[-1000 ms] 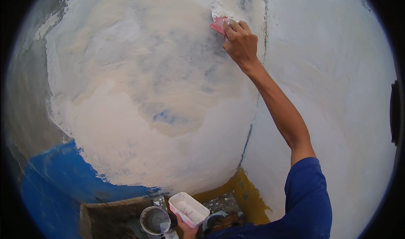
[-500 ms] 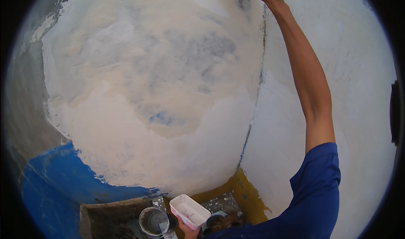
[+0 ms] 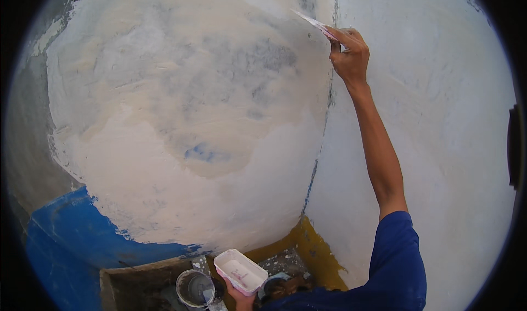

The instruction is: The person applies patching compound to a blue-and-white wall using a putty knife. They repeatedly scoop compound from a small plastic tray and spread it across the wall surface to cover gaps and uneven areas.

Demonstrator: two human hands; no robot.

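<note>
My right hand (image 3: 351,53) is raised near the upper part of the wall corner, its fingers closed on a putty knife (image 3: 315,24) with a thin pale blade and a pinkish handle end. The blade points up and left, close to the wall (image 3: 230,96), which is coated with cream and white filler over grey patches. Low in the view, my left hand (image 3: 240,299) grips a small rectangular tub (image 3: 241,271), white inside and pink outside. White residue lines the tub's inside. Most of my left hand is hidden under it.
Beside the tub stands a round bucket (image 3: 196,289) with grey contents, near a concrete basin (image 3: 123,281). Blue paint (image 3: 66,239) covers the lower left wall, and mustard paint (image 3: 315,250) the corner's foot. A white wall (image 3: 439,118) rises on the right.
My right hand has come down from the top edge and slightly right, bringing the putty knife into sight. The tub in my left hand has shifted slightly left and up with the whole view.
</note>
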